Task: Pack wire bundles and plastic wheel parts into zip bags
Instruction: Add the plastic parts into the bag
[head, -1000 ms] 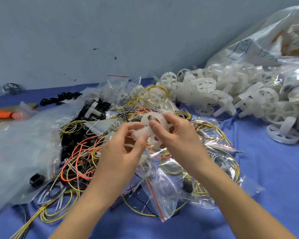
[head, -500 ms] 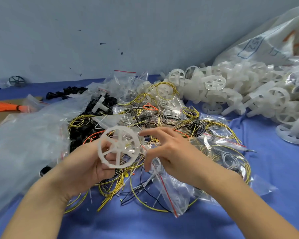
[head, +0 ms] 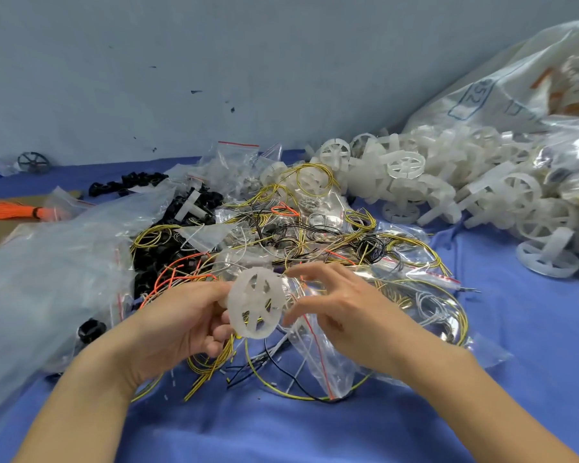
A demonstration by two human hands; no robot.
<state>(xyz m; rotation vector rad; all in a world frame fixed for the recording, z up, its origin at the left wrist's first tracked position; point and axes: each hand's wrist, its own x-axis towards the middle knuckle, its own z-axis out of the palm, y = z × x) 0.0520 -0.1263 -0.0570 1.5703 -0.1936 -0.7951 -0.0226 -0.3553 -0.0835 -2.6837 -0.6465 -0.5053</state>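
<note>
Near the middle, above the tangle of wires (head: 315, 235), a white plastic wheel (head: 256, 302) is pinched by the left hand (head: 178, 325) while the right hand (head: 345, 305) hovers beside it, fingers spread; the wheel is judged light, stiff, best held at its rim.

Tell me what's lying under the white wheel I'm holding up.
Under the white wheel, held by the left hand, lie yellow wires and a zip bag on the blue cloth. Whatever is directly behind the wheel stays hidden.
</note>
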